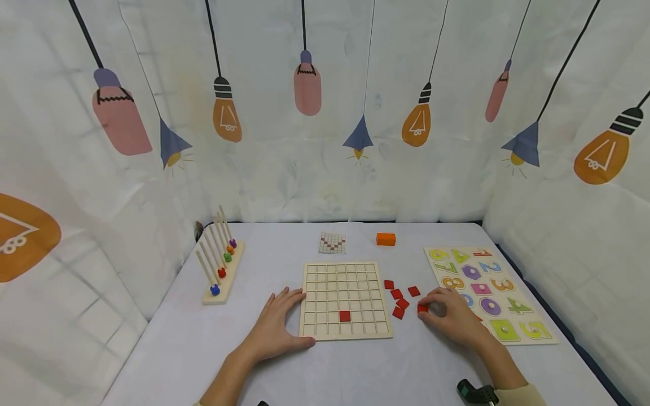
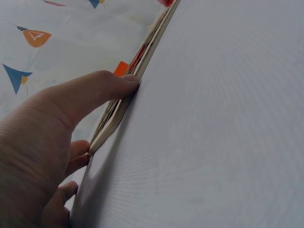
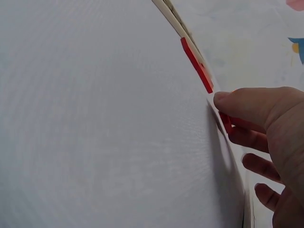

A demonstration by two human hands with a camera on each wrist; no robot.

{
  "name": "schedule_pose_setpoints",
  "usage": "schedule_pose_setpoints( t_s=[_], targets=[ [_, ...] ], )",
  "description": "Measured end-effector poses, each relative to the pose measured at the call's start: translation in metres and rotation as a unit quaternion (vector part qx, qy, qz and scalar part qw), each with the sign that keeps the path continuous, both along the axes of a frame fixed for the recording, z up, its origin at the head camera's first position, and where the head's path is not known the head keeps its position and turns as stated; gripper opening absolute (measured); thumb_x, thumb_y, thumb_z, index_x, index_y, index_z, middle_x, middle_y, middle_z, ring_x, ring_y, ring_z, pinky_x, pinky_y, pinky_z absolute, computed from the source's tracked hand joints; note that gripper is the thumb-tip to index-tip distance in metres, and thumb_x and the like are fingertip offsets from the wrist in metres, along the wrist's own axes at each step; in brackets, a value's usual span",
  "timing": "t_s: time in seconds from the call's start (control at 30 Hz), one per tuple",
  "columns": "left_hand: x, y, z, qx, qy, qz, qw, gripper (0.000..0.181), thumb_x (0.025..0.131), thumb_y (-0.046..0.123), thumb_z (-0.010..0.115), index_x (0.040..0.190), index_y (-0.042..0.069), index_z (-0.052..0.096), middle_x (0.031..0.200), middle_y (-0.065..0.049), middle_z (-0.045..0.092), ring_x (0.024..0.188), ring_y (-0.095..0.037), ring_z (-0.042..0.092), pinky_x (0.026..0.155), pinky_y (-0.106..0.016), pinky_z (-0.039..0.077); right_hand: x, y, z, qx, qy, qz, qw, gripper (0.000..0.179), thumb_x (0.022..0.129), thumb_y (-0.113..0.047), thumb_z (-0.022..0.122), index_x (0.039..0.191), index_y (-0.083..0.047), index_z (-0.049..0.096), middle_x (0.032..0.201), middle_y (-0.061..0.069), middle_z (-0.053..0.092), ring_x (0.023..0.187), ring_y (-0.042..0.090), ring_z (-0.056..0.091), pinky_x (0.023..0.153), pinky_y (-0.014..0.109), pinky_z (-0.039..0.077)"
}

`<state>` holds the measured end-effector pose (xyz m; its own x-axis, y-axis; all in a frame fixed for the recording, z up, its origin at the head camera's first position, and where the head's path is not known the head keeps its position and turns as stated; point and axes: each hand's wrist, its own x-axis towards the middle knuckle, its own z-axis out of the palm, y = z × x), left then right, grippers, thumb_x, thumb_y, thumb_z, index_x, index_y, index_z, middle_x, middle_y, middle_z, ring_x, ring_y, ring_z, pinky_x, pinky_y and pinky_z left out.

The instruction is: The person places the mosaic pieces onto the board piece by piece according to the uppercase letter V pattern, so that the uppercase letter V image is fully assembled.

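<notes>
A wooden grid board (image 1: 319, 276) lies on the table with one red square tile (image 1: 345, 316) in a cell of a lower row. My left hand (image 1: 279, 324) touches the board's left side, its thumb against the front edge near the corner and its fingers spread along the left edge. In the left wrist view the thumb (image 2: 102, 90) lies nearly straight on the board's rim (image 2: 111, 126). To the right, my right hand (image 1: 452, 316) pinches a red tile (image 1: 422, 308) between thumb and fingers, just above or on the cloth; the contact cannot be told. Several loose red tiles (image 1: 398, 312) lie between that hand and the board.
A number-and-shape puzzle board (image 1: 530, 326) lies at the right, partly under my right hand. On the left stands a peg rack (image 1: 218, 296) with coloured beads. Behind the grid board are a small pattern card (image 1: 332, 243) and an orange block (image 1: 386, 239).
</notes>
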<state>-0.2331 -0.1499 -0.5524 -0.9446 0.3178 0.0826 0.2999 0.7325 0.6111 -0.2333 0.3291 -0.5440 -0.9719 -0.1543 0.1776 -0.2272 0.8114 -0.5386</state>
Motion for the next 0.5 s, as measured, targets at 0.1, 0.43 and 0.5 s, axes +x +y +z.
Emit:
schedule_pose_setpoints(
  t_s=[0.1, 0.43, 0.5],
  targets=[
    [0.0001, -0.0002, 0.0000, 0.000, 0.001, 0.000, 1.0000, 0.116, 0.069, 0.076, 0.094, 0.163, 0.020, 0.055, 0.173, 0.001, 0.051, 0.173, -0.034, 0.027, 0.142, -0.066, 0.011, 0.0001, -0.0008, 0.0022, -0.004, 0.001, 0.003, 1.0000, 0.024, 0.091, -0.033, 0.094, 0.112, -0.036, 0.084, 0.115, -0.015, 0.074, 0.120, 0.016, 0.058, 0.106, 0.056, 0.058],
    [0.0011, 0.0003, 0.0001, -0.006, 0.002, 0.001, 1.0000, 0.116, 0.070, 0.076, 0.093, 0.163, 0.020, 0.055, 0.174, 0.001, 0.051, 0.173, -0.034, 0.027, 0.142, -0.065, 0.012, -0.0018, -0.0052, 0.0066, -0.007, 0.007, 0.010, 0.9999, 0.028, 0.090, -0.028, 0.095, 0.116, -0.030, 0.084, 0.117, -0.014, 0.076, 0.123, 0.018, 0.059, 0.108, 0.057, 0.055],
    [0.0011, 0.0003, 0.0000, -0.004, 0.005, 0.002, 1.0000, 0.115, 0.070, 0.075, 0.094, 0.163, 0.020, 0.055, 0.173, 0.001, 0.051, 0.172, -0.034, 0.027, 0.142, -0.066, 0.012, -0.0022, -0.0071, 0.0075, -0.008, 0.005, 0.011, 0.9999, 0.028, 0.091, -0.028, 0.094, 0.117, -0.030, 0.084, 0.117, -0.014, 0.076, 0.123, 0.019, 0.060, 0.109, 0.058, 0.055]
  ],
)
